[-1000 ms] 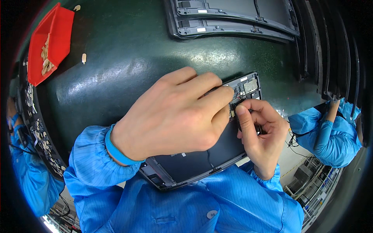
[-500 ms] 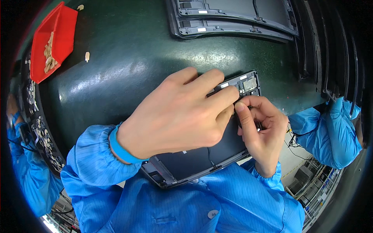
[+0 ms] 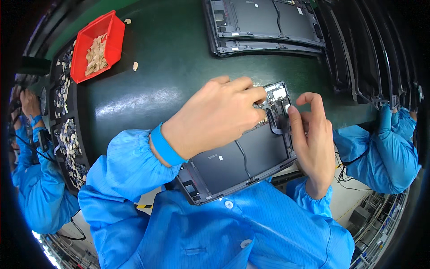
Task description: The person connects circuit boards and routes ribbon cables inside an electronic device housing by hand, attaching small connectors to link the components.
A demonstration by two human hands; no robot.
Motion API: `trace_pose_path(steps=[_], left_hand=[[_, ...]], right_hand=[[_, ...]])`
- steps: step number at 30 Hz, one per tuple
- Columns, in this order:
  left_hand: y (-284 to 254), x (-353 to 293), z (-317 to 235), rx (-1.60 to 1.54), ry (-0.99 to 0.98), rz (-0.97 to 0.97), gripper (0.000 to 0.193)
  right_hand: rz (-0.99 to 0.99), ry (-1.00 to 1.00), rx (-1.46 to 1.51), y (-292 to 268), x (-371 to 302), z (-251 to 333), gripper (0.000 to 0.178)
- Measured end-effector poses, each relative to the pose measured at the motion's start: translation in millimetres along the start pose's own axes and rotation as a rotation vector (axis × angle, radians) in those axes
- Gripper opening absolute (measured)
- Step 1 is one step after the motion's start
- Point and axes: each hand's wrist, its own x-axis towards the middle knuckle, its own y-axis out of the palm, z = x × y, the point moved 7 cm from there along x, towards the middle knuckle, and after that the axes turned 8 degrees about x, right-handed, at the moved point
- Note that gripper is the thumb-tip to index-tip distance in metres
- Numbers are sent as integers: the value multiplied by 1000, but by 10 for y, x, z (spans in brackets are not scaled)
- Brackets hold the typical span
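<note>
- Open tablet-like device [image 3: 219, 172] — lying aslant at the worktop's [image 3: 165, 58] near edge
- Black ribbon cable [image 3: 272, 122]: on the device's right part, between the hands
- Left hand [image 3: 212, 119]: bent over the device; cannot tell whether its grip holds anything
- Right hand [image 3: 313, 136]: by the right edge, grip wide
- Red bin [image 3: 117, 40]: far left

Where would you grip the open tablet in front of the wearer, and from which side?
Likely best by the outer rim at the near-left corner of the open tablet, coming from the near left: there the left hand and right hand leave the rim free, while exposed circuit parts and a dark ribbon cable crowd the far-right end.
</note>
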Motion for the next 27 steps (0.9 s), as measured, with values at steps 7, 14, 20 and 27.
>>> trace_pose_path(steps=[7, 14, 20, 27], left_hand=[[42, 145, -176, -339, -98, -153, 15], [109, 230, -299, -372, -43, -166, 21], [118, 293, -384, -284, -67, -139, 23], [173, 281, -293, -442, -150, -125, 21]], right_hand=[[91, 73, 670, 62, 5, -393, 21], [-89, -2, 865, -201, 125, -771, 21], [92, -107, 815, -56, -26, -827, 27], [-28, -527, 314, -112, -95, -541, 26]])
